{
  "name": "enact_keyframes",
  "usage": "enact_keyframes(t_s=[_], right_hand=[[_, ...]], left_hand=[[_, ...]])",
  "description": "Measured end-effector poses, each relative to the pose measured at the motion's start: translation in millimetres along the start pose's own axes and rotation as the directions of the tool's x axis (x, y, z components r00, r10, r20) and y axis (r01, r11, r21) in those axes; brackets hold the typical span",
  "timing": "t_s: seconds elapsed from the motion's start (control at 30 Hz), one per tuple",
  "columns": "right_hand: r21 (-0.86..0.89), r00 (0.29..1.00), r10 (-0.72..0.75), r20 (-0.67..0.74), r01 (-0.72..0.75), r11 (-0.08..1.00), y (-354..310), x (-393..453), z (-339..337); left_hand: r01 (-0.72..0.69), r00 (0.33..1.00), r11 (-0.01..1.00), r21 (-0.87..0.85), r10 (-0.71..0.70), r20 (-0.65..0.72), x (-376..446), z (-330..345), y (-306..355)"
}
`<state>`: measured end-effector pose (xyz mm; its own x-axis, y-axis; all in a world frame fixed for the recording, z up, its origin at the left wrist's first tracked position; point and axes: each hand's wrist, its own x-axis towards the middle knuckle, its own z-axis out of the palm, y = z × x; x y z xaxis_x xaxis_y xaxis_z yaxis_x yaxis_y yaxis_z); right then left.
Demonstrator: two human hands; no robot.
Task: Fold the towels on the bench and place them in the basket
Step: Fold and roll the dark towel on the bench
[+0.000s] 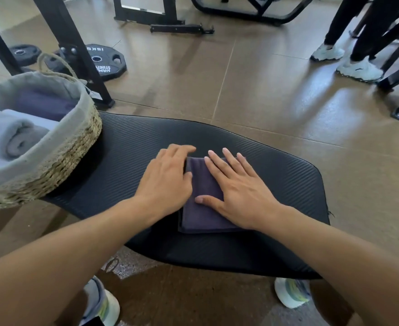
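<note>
The dark purple towel point(205, 203), folded into a flat rectangle, lies near the middle of the black ribbed bench point(276, 184), under both my hands. My right hand point(238, 191) lies flat on its top, fingers straight and slightly spread, thumb out to the left. My left hand point(165, 180) rests over its left edge, fingers together and gently bent; I cannot tell whether they grip the cloth. To the left, on the bench end, sits the woven basket point(60, 158) with a grey fabric liner, holding rolled grey and purple towels.

Black weight plates point(104, 61) lie upper left beside a rack frame point(76, 50); a bystander's white sneakers point(358, 69) stand upper right.
</note>
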<state>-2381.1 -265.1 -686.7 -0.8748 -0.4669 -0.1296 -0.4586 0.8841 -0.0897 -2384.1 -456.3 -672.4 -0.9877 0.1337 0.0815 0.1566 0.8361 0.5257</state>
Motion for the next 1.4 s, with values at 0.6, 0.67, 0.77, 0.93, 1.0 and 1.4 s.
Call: enact_keyframes(t_s=[0.6, 0.67, 0.77, 0.93, 1.0, 1.4], right_hand=[[0.123, 0.997, -0.073, -0.009, 0.073, 0.990, 10, 6, 15], [0.187, 0.997, -0.076, 0.012, 0.072, 0.980, 14, 6, 11], [0.305, 0.998, -0.056, 0.011, 0.050, 0.951, 23, 5, 4], [0.324, 0.990, 0.134, 0.033, -0.138, 0.936, 47, -2, -9], [0.366, 0.959, 0.279, 0.054, -0.279, 0.888, 58, -4, -19], [0.517, 0.878, 0.336, 0.341, -0.473, 0.713, 54, -20, -39]], left_hand=[[-0.034, 0.917, 0.964, 0.265, -0.075, 0.391, -16, 25, -15], [-0.035, 0.916, 0.963, 0.266, -0.075, 0.394, -16, 25, -14], [-0.026, 0.922, 0.961, 0.276, -0.083, 0.379, -19, 25, -12], [-0.063, 0.929, 0.953, 0.297, -0.053, 0.366, -19, 25, -9], [-0.074, 0.927, 0.949, 0.306, -0.048, 0.373, -19, 24, -9], [-0.059, 0.990, 0.936, 0.347, 0.010, 0.142, -20, 18, 3]])
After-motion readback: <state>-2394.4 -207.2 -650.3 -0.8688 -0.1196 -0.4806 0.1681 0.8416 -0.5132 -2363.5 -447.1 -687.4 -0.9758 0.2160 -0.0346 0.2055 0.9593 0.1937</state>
